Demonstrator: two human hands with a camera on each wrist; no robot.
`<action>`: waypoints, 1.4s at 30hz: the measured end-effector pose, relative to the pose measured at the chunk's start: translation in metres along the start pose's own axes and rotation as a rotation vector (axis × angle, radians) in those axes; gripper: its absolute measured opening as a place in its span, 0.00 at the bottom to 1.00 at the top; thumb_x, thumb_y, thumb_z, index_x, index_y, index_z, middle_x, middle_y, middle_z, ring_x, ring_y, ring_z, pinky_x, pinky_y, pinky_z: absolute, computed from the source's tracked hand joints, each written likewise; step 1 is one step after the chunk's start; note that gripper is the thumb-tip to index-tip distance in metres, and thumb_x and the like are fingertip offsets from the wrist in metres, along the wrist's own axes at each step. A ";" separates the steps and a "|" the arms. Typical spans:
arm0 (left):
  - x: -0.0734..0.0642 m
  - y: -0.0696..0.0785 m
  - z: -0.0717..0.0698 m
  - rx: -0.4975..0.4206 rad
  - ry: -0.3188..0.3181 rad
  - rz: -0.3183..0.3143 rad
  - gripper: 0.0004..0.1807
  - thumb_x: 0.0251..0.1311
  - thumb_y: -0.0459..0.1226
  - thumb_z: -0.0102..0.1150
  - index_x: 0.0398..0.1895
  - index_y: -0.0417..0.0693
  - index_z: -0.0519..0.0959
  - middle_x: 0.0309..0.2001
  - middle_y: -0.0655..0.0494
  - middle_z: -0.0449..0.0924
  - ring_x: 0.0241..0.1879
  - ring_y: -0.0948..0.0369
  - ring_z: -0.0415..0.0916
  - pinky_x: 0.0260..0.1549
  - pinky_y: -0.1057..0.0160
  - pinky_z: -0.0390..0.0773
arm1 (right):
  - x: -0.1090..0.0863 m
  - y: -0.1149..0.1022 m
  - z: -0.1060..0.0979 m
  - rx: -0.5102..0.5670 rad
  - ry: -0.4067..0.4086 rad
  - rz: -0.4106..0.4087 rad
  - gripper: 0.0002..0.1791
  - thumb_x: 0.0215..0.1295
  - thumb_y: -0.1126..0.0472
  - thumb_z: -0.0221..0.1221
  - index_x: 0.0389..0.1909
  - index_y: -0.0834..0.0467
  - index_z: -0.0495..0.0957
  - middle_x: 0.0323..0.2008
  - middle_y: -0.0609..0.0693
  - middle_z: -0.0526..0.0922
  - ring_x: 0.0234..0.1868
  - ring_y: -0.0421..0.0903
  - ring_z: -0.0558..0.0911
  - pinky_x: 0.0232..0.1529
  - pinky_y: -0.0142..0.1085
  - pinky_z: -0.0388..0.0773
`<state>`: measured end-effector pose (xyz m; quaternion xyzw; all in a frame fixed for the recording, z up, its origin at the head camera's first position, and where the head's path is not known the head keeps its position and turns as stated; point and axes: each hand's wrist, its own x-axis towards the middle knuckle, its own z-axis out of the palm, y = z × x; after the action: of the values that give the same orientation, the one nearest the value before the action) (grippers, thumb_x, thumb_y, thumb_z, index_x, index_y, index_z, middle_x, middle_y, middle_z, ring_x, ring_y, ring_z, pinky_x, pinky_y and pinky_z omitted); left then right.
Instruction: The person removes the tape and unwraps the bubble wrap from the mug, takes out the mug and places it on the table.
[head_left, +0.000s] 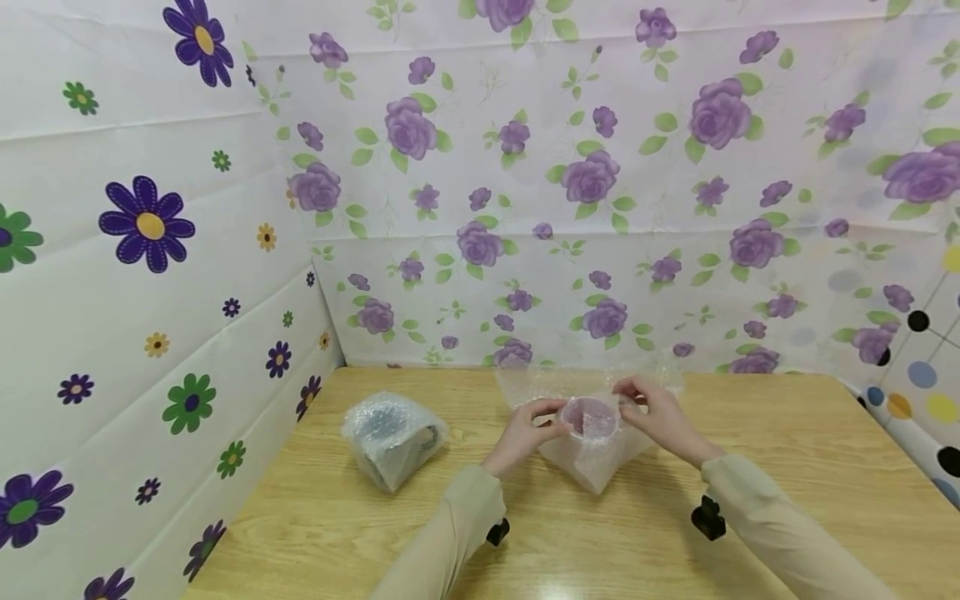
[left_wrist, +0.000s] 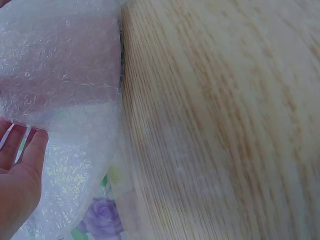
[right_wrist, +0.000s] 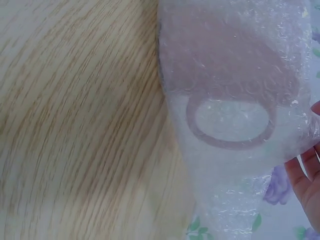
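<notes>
Pink mug (head_left: 581,417) within bubble wrap (head_left: 596,472) on the worktop (head_left: 787,429), between your hands; left hand (head_left: 527,431) half-closed, pinching wrap beside the mug; right hand (head_left: 663,421) likewise, opposite side. Advice: keep both pulls even, mug steady, easing wrap gently around the handle (right_wrist: 227,145)

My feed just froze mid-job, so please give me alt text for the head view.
A person's left grip and right grip hold bubble wrap at either side of a pinkish mug on a wooden table. Another bubble-wrapped bundle sits to the left; a flower-patterned sheet hangs behind.
</notes>
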<state>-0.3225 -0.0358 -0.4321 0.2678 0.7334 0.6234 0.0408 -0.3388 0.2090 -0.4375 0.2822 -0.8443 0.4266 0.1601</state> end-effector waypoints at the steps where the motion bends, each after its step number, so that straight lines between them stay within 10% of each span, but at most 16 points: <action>1: 0.000 0.000 0.000 -0.004 0.003 -0.002 0.22 0.55 0.30 0.59 0.53 0.29 0.71 0.52 0.37 0.70 0.54 0.44 0.63 0.52 0.49 0.63 | 0.000 -0.001 -0.002 0.002 0.003 0.000 0.09 0.58 0.73 0.54 0.40 0.63 0.73 0.34 0.56 0.76 0.36 0.47 0.74 0.39 0.44 0.73; 30: 0.006 -0.017 -0.002 -0.003 0.020 -0.012 0.22 0.54 0.32 0.61 0.53 0.35 0.72 0.51 0.44 0.72 0.53 0.52 0.66 0.52 0.54 0.65 | -0.037 -0.026 -0.043 0.000 -0.071 0.050 0.04 0.57 0.75 0.55 0.33 0.66 0.72 0.30 0.55 0.76 0.31 0.47 0.73 0.35 0.35 0.72; 42: 0.001 -0.001 0.000 -0.011 0.002 -0.006 0.22 0.55 0.30 0.60 0.53 0.30 0.71 0.52 0.37 0.70 0.54 0.46 0.64 0.53 0.50 0.63 | -0.060 0.027 -0.055 0.079 -0.105 0.199 0.11 0.68 0.58 0.49 0.33 0.58 0.77 0.30 0.50 0.78 0.29 0.45 0.75 0.29 0.37 0.71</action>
<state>-0.3242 -0.0353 -0.4330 0.2647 0.7307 0.6278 0.0434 -0.3063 0.2867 -0.4535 0.2250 -0.8578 0.4581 0.0611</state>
